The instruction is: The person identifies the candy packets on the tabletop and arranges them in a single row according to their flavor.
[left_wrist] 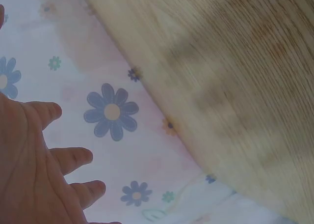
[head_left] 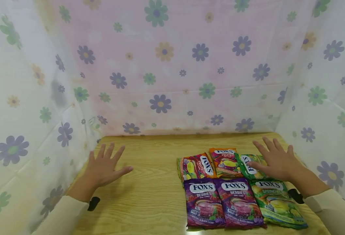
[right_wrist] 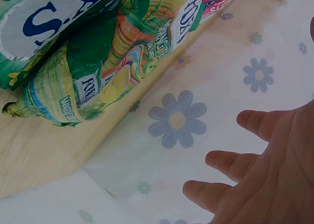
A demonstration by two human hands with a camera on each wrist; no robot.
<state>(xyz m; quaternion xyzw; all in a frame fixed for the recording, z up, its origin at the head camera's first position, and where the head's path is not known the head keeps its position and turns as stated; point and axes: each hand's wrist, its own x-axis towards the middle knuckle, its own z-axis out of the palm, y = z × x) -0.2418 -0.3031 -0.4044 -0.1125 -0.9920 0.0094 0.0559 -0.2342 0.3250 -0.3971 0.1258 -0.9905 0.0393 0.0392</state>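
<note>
My left hand (head_left: 104,168) is spread, palm down, over the left part of the wooden table (head_left: 151,195), with nothing in it. On the right, my other hand (head_left: 279,162) is spread too, its thumb overlapping a green candy bag (head_left: 253,174) lying sideways in the back row. Beside that bag lie two orange-topped Fruits candy bags (head_left: 226,163), one turned sideways. In front are two purple Berries candy bags (head_left: 204,205) and a second green bag (head_left: 278,204). The right wrist view shows the fingers (right_wrist: 230,165) apart from the green bags.
Floral cloth walls (head_left: 175,71) stand behind the table and on both sides. The table's back edge (head_left: 160,135) meets the rear cloth. A black strap piece (head_left: 93,203) shows at the left wrist, another (head_left: 295,195) at the right.
</note>
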